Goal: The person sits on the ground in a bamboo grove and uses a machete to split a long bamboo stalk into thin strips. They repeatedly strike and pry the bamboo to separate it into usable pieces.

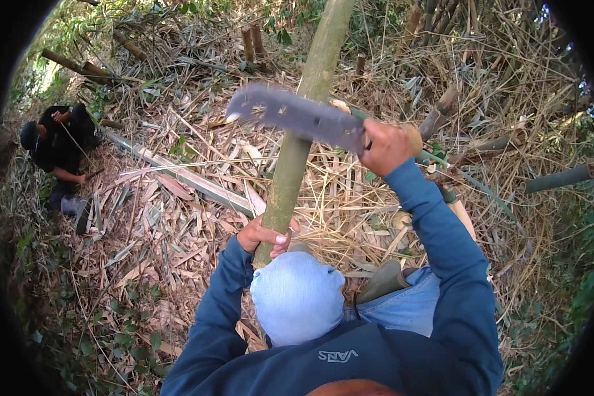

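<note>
A thick green bamboo pole point(289, 173) slants up and away from beside my raised knee toward the top of the view. My left hand point(268, 235) is wrapped round its near end, thumb and fingers curling over the stalk. In my right hand point(384, 146) is the wooden handle of a machete point(297, 117), gripped in a closed fist. Its broad dark blade, curved at the tip and slightly blurred, lies across the pole well above my left hand. Whether the edge touches the bamboo I cannot tell.
On the left another person point(63, 145) in dark clothes crouches, holding a thin strip. A split bamboo length point(185, 177) lies on the dry leaf litter. Cut bamboo stumps point(252, 43) stand at the back, and a green bamboo piece point(558, 179) juts in from the right.
</note>
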A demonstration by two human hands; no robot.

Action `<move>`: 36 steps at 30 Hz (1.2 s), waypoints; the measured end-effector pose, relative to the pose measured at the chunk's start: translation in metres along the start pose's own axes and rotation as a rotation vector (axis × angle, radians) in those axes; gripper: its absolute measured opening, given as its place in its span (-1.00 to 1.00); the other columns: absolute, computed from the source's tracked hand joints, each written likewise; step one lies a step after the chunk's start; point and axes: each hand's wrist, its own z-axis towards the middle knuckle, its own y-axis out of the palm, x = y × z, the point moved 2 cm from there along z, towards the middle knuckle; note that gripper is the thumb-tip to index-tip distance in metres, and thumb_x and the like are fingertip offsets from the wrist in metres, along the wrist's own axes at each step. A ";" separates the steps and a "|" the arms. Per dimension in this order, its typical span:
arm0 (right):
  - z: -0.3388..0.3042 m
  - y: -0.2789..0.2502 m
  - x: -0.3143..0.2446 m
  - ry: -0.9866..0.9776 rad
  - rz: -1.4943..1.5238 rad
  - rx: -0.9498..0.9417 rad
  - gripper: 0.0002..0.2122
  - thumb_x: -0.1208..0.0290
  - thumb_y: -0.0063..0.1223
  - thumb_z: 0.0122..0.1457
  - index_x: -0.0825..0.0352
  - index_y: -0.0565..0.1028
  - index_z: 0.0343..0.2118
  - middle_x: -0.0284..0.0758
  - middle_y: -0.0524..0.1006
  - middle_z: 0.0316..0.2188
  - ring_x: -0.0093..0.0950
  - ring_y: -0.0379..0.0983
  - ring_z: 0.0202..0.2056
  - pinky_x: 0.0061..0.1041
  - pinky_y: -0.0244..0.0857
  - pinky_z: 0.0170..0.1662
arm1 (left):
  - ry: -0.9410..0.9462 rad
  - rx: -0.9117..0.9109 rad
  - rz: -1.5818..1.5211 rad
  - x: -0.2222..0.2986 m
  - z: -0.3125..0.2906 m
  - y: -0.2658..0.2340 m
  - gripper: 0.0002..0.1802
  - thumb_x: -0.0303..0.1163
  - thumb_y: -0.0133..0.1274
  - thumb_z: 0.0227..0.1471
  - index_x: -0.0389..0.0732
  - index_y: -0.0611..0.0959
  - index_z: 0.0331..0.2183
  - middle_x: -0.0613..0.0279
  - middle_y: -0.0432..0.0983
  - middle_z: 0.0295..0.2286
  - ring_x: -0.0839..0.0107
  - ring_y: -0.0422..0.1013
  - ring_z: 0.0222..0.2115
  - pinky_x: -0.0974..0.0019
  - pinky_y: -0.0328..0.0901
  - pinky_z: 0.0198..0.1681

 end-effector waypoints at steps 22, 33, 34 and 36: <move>0.005 -0.013 0.004 0.104 -0.050 -0.065 -0.80 0.33 0.17 -0.10 0.34 0.43 -0.54 -0.11 0.42 -0.72 -0.18 0.43 -0.65 -0.24 0.29 -0.54 | -0.015 0.110 0.124 0.018 -0.009 0.021 -0.54 -0.53 0.17 -0.12 -0.44 0.48 -0.12 0.27 0.40 -0.61 0.51 0.36 -0.65 0.45 0.25 -0.55; -0.003 -0.018 -0.003 0.124 -0.032 -0.170 -0.80 0.33 0.19 -0.08 0.34 0.43 -0.53 -0.12 0.47 -0.63 -0.10 0.44 -0.59 -0.20 0.31 -0.50 | 0.015 0.215 0.286 0.023 -0.012 0.029 -0.58 -0.47 0.18 -0.07 -0.33 0.52 -0.12 0.32 0.39 -0.59 0.57 0.33 -0.62 0.47 0.24 -0.54; -0.005 -0.020 -0.006 0.010 -0.029 -0.203 -0.80 0.33 0.19 -0.08 0.34 0.43 -0.53 -0.11 0.47 -0.64 -0.09 0.45 -0.58 -0.19 0.31 -0.49 | 0.024 0.234 0.304 0.023 -0.012 0.030 -0.61 -0.48 0.17 -0.05 -0.32 0.52 -0.12 0.33 0.39 -0.61 0.57 0.33 -0.63 0.47 0.24 -0.56; -0.011 -0.025 -0.009 -0.212 -0.029 -0.267 -0.79 0.34 0.20 -0.09 0.36 0.44 -0.52 -0.09 0.48 -0.65 -0.06 0.45 -0.57 -0.16 0.31 -0.48 | 0.041 0.261 0.350 0.021 -0.012 0.029 -0.64 -0.47 0.15 -0.03 -0.30 0.52 -0.13 0.33 0.38 -0.61 0.58 0.33 -0.63 0.47 0.23 -0.58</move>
